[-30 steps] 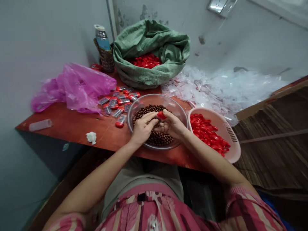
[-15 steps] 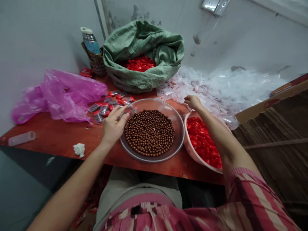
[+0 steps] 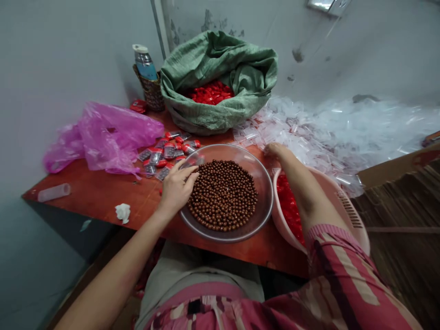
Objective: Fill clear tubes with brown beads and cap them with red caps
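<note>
My left hand (image 3: 178, 187) rests at the left rim of a clear round bowl (image 3: 264, 195), fingers apart, with nothing visible in them. Brown round beads (image 3: 225, 197) cover the bowl's bottom. My right hand (image 3: 275, 150) reaches past the far side of a pink plastic basin (image 3: 338, 195), beside a heap of clear plastic pieces (image 3: 295, 123). Its fingers bend down, partly hidden and blurred, so what they hold does not show. Red plastic pieces (image 3: 288, 206) fill the basin under my right forearm. Small red-capped clear containers (image 3: 169, 150) lie behind my left hand.
A green sack (image 3: 220, 117) of red pieces stands at the back. Left of it are a thermos (image 3: 146, 64) in a woven holder and a pink plastic bag (image 3: 110, 142). A clear tube (image 3: 54, 192) and crumpled tissue (image 3: 123, 212) lie front left. Stacked cardboard (image 3: 405, 220) stands right.
The view has swung left, so things sit further right. My right hand has dipped down at the clear pieces' edge. My left hand stays at the bowl's rim.
</note>
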Motion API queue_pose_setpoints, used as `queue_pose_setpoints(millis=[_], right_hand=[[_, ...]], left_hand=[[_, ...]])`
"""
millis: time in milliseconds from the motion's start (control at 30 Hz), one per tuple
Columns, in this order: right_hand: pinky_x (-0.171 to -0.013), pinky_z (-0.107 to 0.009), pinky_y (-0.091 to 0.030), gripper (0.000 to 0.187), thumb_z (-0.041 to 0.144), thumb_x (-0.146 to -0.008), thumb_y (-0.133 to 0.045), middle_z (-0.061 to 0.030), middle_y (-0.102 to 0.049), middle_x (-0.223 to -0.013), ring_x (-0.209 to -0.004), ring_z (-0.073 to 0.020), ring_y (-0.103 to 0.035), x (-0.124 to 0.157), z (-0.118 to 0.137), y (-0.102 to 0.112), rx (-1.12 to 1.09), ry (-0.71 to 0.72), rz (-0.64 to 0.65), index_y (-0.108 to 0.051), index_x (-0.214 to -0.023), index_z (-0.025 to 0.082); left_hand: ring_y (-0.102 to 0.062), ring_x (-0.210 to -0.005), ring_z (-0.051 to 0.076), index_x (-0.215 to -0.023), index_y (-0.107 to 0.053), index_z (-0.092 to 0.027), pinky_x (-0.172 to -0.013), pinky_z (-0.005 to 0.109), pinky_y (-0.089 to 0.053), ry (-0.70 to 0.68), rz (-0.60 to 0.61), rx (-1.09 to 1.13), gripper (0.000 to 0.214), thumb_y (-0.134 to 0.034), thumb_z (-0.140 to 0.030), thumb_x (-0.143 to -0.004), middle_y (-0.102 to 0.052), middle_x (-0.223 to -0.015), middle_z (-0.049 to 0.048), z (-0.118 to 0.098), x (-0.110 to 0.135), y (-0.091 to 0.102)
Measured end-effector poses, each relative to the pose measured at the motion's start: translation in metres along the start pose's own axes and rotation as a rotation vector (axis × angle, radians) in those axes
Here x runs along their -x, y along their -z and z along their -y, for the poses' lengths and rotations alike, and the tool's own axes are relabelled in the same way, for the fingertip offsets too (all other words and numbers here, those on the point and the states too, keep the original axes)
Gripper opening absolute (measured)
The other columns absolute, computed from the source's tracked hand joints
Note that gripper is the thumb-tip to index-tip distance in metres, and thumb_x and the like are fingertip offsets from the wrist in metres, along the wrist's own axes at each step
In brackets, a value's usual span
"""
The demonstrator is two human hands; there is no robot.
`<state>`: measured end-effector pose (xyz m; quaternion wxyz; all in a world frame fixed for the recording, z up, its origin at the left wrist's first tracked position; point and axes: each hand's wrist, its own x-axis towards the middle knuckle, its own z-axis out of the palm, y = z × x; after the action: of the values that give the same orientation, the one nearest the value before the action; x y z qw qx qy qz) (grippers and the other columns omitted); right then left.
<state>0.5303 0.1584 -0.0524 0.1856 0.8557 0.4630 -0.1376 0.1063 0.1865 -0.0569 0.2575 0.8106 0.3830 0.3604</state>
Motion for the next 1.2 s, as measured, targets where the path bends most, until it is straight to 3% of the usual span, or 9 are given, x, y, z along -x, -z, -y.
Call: queue_pose_setpoints(millis=[100, 233, 367, 500, 600, 700, 833, 1033, 1200], right_hand=[[-0.075, -0.029, -0.050, 0.027, 0.019, -0.072, -0.068, -0.0144, -0.074, -0.089, -0.083, -0.0249, -0.068, 0.005, 0.002, 0.004, -0.030, 0.023, -0.034, -0.075, -0.096, 0.010], [-0.082, -0.029, -0.050, 0.052, 0.027, -0.077, -0.065, -0.0135, -0.068, -0.117, -0.099, -0.0233, -0.065, 0.031, 0.007, 0.018, -0.126, 0.090, -0.217, -0.060, -0.126, 0.009], [-0.075, -0.031, -0.052, 0.054, 0.032, -0.076, -0.069, -0.0125, -0.067, -0.115, -0.087, -0.0211, -0.066, 0.079, 0.036, 0.023, -0.358, 0.442, -0.441, -0.059, -0.124, 0.010], [-0.077, -0.031, -0.049, 0.026, 0.018, -0.083, -0.060, -0.0129, -0.068, -0.106, -0.088, -0.0213, -0.063, 0.123, 0.095, 0.007, -0.021, 0.875, -0.343, -0.066, -0.108, 0.013], [-0.079, -0.033, -0.047, 0.021, 0.008, -0.089, -0.047, -0.0173, -0.067, -0.097, -0.094, -0.0248, -0.060, 0.143, 0.144, -0.013, 0.294, 0.960, -0.262, -0.066, -0.096, 0.009], [-0.079, -0.032, -0.046, 0.022, 0.004, -0.086, -0.047, -0.0176, -0.066, -0.099, -0.095, -0.0244, -0.059, 0.156, 0.178, -0.028, 0.311, 1.065, -0.174, -0.065, -0.098, 0.008], [-0.086, -0.031, -0.045, 0.033, 0.003, -0.073, -0.059, -0.0107, -0.068, -0.102, -0.094, -0.0217, -0.061, 0.164, 0.189, -0.033, -0.045, 1.007, -0.033, -0.065, -0.104, 0.012], [-0.086, -0.032, -0.047, 0.041, 0.024, -0.062, -0.078, -0.0009, -0.069, -0.094, -0.089, -0.0178, -0.063, 0.184, 0.159, -0.022, -1.039, 0.739, 0.250, -0.066, -0.101, 0.018], [-0.083, -0.030, -0.049, 0.033, 0.026, -0.064, -0.082, -0.0005, -0.071, -0.088, -0.082, -0.0150, -0.064, 0.211, 0.147, -0.020, -1.486, 0.684, 0.288, -0.068, -0.093, 0.019]], left_hand=[[-0.059, -0.122, 0.025, -0.100, -0.076, -0.016, -0.105, 0.038, -0.046, 0.016, 0.001, 0.017, 0.031, -0.052, -0.033, -0.088, -0.074, -0.106, 0.0080, 0.000, 0.000, -0.001], [-0.059, -0.121, 0.024, -0.099, -0.076, -0.018, -0.105, 0.037, -0.047, 0.054, -0.022, 0.066, 0.028, -0.054, -0.031, -0.087, -0.074, -0.106, 0.0066, 0.001, 0.000, -0.003], [-0.061, -0.119, 0.023, -0.100, -0.075, -0.017, -0.103, 0.036, -0.048, 0.071, -0.051, 0.108, 0.026, -0.056, -0.026, -0.087, -0.074, -0.106, 0.0070, 0.000, 0.001, -0.005], [-0.060, -0.121, 0.022, -0.102, -0.075, -0.016, -0.103, 0.036, -0.047, 0.069, -0.045, 0.119, 0.024, -0.057, -0.021, -0.087, -0.074, -0.109, 0.0071, 0.000, 0.000, -0.006], [-0.059, -0.121, 0.022, -0.103, -0.074, -0.016, -0.104, 0.036, -0.046, 0.073, -0.028, 0.117, 0.024, -0.057, -0.018, -0.087, -0.073, -0.110, 0.0070, 0.001, 0.000, -0.006], [-0.059, -0.121, 0.022, -0.105, -0.074, -0.016, -0.104, 0.036, -0.046, 0.052, -0.028, 0.102, 0.025, -0.055, -0.017, -0.088, -0.073, -0.111, 0.0075, 0.002, 0.001, -0.007], [-0.060, -0.119, 0.022, -0.106, -0.073, -0.014, -0.105, 0.038, -0.044, 0.019, -0.042, 0.085, 0.026, -0.053, -0.016, -0.089, -0.072, -0.112, 0.0097, 0.004, 0.000, -0.009], [-0.057, -0.124, 0.023, -0.113, -0.070, -0.012, -0.114, 0.043, -0.035, -0.085, -0.067, 0.196, 0.031, -0.051, -0.012, -0.089, -0.070, -0.118, 0.0111, -0.009, 0.005, 0.004], [-0.063, -0.115, 0.022, -0.123, -0.065, -0.013, -0.105, 0.035, -0.046, -0.010, 0.242, 0.532, 0.040, -0.060, -0.024, -0.084, -0.066, -0.126, 0.0109, -0.033, 0.015, 0.003]])
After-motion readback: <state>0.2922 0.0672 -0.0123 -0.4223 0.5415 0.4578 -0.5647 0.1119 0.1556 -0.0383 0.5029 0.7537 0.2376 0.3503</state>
